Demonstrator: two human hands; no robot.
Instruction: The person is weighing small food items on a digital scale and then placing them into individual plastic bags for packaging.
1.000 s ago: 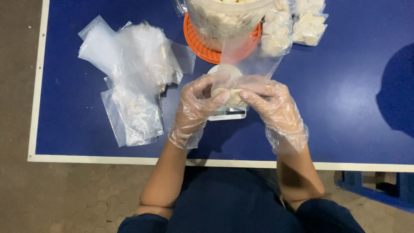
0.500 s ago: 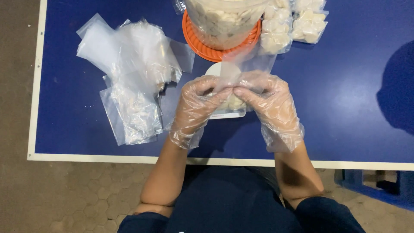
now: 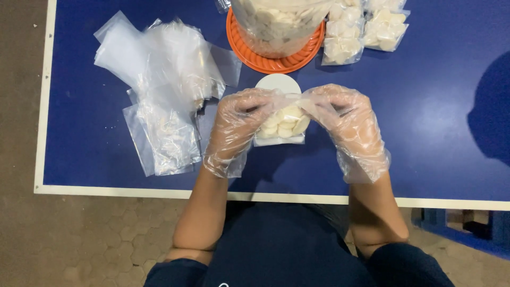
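While gripped two-handed, small bag (image 3: 281,123)

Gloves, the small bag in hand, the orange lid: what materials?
Gloves on left hand and right hand: thin clear plastic film, loose, crinkled. Small bag: clear glossy film, pale discs visible through it. Orange lid: likely rigid moulded plastic, ribbed.

1. Left of the left hand (image 3: 236,127): heap of empty clear bags (image 3: 164,90) covers the blue table (image 3: 441,106), just beside the wrist.
2. Far side: orange lid (image 3: 276,59) with the clear tub (image 3: 276,26) on it, near the fingertips, white scale (image 3: 279,85) between.
3. Far right: two filled packets (image 3: 366,29).
4. Right of the right hand (image 3: 345,119): bare tabletop, open passage.
5. Near edge: both forearms cross it.
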